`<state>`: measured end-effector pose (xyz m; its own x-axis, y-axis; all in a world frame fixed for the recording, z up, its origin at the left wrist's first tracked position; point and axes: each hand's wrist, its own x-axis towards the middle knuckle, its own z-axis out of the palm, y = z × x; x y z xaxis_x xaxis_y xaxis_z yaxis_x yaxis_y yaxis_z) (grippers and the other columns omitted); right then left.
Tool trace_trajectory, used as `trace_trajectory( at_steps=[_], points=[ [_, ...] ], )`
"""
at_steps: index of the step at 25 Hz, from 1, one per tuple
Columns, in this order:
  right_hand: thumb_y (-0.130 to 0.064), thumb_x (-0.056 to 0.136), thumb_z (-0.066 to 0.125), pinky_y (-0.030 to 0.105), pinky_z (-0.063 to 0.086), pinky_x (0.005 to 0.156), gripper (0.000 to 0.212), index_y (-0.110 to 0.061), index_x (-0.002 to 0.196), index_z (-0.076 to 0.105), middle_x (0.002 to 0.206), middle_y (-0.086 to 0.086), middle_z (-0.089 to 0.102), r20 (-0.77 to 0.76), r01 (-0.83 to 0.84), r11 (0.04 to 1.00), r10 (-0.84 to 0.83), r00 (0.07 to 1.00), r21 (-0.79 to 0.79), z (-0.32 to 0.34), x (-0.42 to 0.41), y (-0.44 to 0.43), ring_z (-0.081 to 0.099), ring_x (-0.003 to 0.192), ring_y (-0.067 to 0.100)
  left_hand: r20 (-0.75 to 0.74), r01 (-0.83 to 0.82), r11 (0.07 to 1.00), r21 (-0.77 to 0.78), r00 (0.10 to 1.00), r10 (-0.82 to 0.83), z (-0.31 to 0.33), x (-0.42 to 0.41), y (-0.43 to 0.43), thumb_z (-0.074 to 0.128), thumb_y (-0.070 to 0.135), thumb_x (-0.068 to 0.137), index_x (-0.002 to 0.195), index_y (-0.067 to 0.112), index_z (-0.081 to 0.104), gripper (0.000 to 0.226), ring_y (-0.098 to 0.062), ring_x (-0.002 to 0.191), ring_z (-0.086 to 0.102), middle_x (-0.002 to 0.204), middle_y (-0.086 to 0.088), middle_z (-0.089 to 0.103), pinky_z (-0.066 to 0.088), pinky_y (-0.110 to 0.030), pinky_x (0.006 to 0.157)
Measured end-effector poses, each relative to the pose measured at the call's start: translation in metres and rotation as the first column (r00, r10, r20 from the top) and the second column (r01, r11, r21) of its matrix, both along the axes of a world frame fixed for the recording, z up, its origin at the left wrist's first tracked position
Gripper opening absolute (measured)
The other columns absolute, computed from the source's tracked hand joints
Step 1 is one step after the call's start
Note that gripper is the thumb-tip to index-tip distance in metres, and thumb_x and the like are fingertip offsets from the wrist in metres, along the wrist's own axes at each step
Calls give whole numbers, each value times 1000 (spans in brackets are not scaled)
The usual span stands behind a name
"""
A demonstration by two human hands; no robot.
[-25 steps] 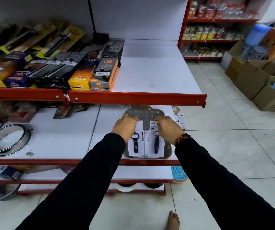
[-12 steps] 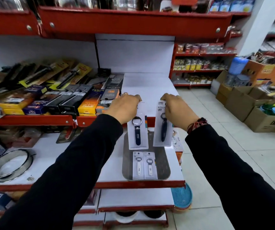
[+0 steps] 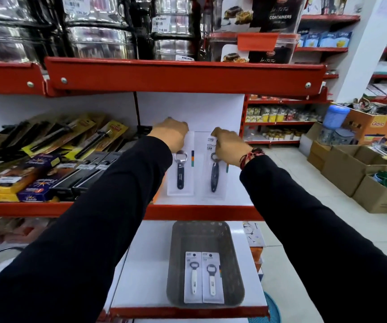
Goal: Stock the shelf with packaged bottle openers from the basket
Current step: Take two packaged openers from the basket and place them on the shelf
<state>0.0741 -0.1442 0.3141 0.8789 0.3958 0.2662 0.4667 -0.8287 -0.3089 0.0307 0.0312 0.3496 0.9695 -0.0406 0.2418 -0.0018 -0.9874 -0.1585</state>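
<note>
Nearest the front edge of the lower shelf [image 3: 141, 264] sits the grey basket [image 3: 178, 252], two white-handled openers [image 3: 203, 277] side by side in it. One level up on the middle shelf [image 3: 199, 212], the left hand [image 3: 171, 135] is closed on the top of one dark-handled opener pack [image 3: 180, 173], right hand [image 3: 228, 145] gripping the other pack [image 3: 214, 177], both by the shelf's front right corner, lighter boxes [image 3: 36, 173] off left.

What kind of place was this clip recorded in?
Most likely a small household-goods shop: red-edged display shelves carry price-stickered steel containers, packaged lighters fill the neighbouring bay, and open cardboard stock boxes sit on the tiled aisle floor.
</note>
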Motion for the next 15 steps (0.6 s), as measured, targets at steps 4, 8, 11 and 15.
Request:
trace_trajectory(
  at_steps=[4, 8, 11, 15],
  points=[
    [-3, 82, 63, 29, 41, 78, 50, 0, 129, 48, 124, 20, 61, -152, -56, 995, 44, 987, -81, -30, 28, 23, 58, 116, 35, -168, -18, 998, -64, 986, 7, -32, 30, 10, 43, -4, 94, 130, 7, 58, 40, -35, 120, 59, 129, -18, 62, 52, -38, 95],
    [-5, 89, 55, 36, 50, 94, 41, -3, 129, 55, 133, 19, 45, -188, -68, 995, 54, 981, -71, -54, 45, 32, 58, 113, 37, -216, -32, 990, -140, 976, 1, -63, 46, 19, 42, -5, 95, 137, 9, 57, 47, -34, 128, 54, 141, -15, 48, 46, -42, 108],
    [-6, 92, 46, 37, 48, 100, 40, -6, 130, 59, 134, 16, 41, -207, -61, 993, 39, 978, -97, -73, 52, 35, 58, 115, 36, -243, -34, 983, -183, 970, -12, -85, 49, 18, 44, -5, 95, 139, 13, 57, 50, -33, 129, 52, 143, -14, 42, 46, -43, 109],
    [-6, 89, 51, 39, 50, 97, 52, -13, 140, 48, 138, 10, 48, -256, -52, 991, 18, 966, -125, -89, 51, 33, 56, 120, 30, -251, -38, 983, -180, 968, -9, -109, 51, 11, 48, -1, 94, 146, 16, 48, 55, -31, 130, 51, 142, -11, 46, 46, -42, 107]
  ],
)
